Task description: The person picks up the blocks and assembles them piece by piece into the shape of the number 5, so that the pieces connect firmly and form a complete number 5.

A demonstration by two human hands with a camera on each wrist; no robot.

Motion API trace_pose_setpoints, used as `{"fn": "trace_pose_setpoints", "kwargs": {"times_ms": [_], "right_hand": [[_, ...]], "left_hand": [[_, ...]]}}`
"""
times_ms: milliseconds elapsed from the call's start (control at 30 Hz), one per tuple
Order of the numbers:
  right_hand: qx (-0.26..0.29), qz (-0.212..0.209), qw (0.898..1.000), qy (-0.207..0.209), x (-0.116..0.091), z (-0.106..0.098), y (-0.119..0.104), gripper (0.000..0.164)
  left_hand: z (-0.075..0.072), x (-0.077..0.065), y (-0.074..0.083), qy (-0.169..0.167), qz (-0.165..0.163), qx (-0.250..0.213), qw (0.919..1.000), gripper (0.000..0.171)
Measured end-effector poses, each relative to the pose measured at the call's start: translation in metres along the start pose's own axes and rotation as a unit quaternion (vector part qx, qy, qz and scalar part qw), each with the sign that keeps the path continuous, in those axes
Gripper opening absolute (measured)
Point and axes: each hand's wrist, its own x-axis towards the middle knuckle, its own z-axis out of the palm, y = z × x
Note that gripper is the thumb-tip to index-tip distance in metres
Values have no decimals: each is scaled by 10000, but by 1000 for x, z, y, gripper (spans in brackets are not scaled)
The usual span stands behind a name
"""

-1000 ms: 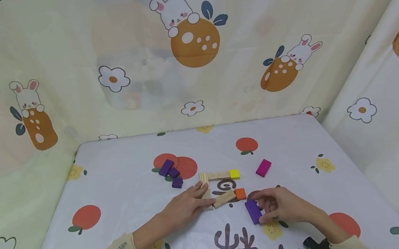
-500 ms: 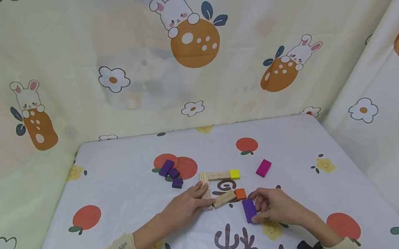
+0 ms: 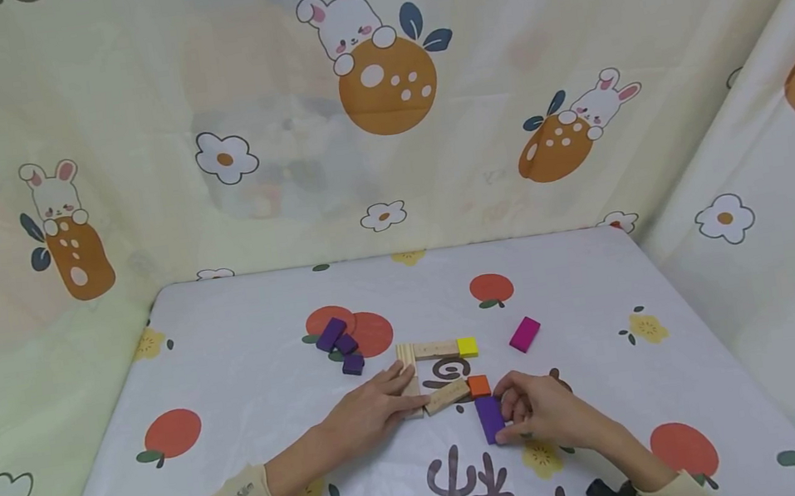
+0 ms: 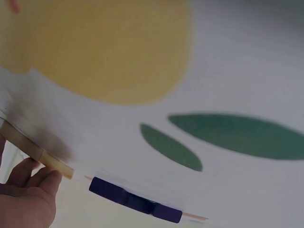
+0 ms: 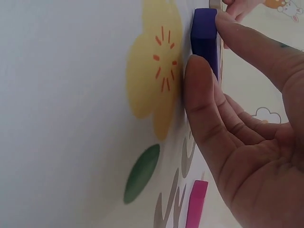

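Observation:
My right hand (image 3: pixel 549 412) pinches a purple block (image 3: pixel 491 420) between thumb and fingers; the right wrist view shows the fingertips at the block's ends. Its far end sits right at an orange block (image 3: pixel 479 386). My left hand (image 3: pixel 371 406) rests, fingers extended, over an upright-running plain wooden block (image 3: pixel 406 354), hiding part of it. The thumb reaches the left end of a slanted wooden block (image 3: pixel 449 396), whose other end meets the orange one. Farther back, another wooden block (image 3: pixel 436 350) runs right to a yellow block (image 3: pixel 467 348).
Several loose purple blocks (image 3: pixel 331 335) lie back left, beyond the left hand. A magenta block (image 3: pixel 525 334) lies to the right, behind the right hand. A printed cloth covers the table (image 3: pixel 226 321), with a patterned curtain (image 3: pixel 287 212) behind it.
My right hand has slid the purple block left, until its far end stands just below the orange block. The left hand and the other blocks have stayed in place.

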Motion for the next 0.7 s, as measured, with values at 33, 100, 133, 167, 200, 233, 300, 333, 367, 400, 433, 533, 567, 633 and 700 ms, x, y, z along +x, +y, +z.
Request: {"fn": "trace_pose_setpoints", "kwargs": {"times_ms": [33,100,133,167,200,233,300,333,367,400,433,533,567,633,700], "right_hand": [[-20,-14,10000,-1,0,0,0,55],[-47,-44,10000,-7,0,0,-1,54],[-53,-57,10000,-15,0,0,-2,54],[-53,-66,10000,-26,0,0,-2,53],[-47,-78,10000,-36,0,-1,-3,53],[-46,-86,9999,-41,0,-1,-3,53],[-15,-90,9999,-51,1,-1,-3,53],[-1,-93,9999,-56,1,-1,-3,53],[8,-90,9999,-54,2,-1,-2,52],[12,-101,9999,-56,2,-1,-2,52],[14,-108,9999,-61,2,-2,-2,52],[6,-135,9999,-87,3,-3,-1,51],[2,-142,9999,-96,3,-3,-1,51],[-8,-138,9998,-115,2,-3,-1,50],[-20,-117,9999,-121,2,-3,-2,49]], "left_hand": [[0,0,0,12,11,14,10000,39],[1,0,-1,50,36,2,10000,39],[1,0,-1,66,47,-12,10000,39],[2,0,-2,91,63,-15,9999,39],[2,0,-2,115,82,-10,9999,39],[2,0,-2,125,91,-18,9999,39],[2,0,-2,150,105,-35,9998,38],[2,0,-2,142,101,-14,9998,39],[2,0,-2,137,103,-5,9999,39],[2,0,-2,131,98,8,9999,39],[2,0,-2,110,85,15,9999,39],[1,0,-1,68,56,29,10000,40],[1,0,-1,54,40,10,10000,40],[1,0,-1,44,19,10,10000,40],[1,0,-1,60,17,3,10000,40]]}}
